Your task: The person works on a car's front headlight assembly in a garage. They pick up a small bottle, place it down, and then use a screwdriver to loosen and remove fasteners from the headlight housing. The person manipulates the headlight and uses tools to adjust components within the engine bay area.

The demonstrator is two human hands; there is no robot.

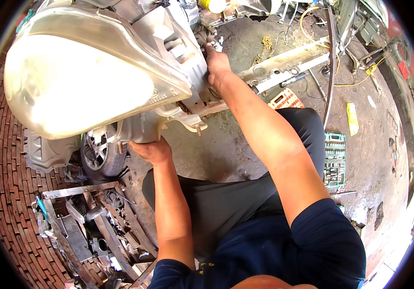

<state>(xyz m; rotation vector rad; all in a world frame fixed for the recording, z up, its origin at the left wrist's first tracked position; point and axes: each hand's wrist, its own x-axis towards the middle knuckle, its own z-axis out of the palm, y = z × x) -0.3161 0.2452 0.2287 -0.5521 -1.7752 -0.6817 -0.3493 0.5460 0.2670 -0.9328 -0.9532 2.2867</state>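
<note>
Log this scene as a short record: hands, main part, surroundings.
Left hand: at the underside of a silver metal part, fingers partly hidden
Right hand: at the edge of a grey panel, grip unclear
Main part: large headlight, lens glaring
On the floor: green tool case, orange tool case

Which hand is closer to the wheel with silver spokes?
Left. The left hand is just right of the wheel in this view; the right hand is farther away, up and right.
</note>
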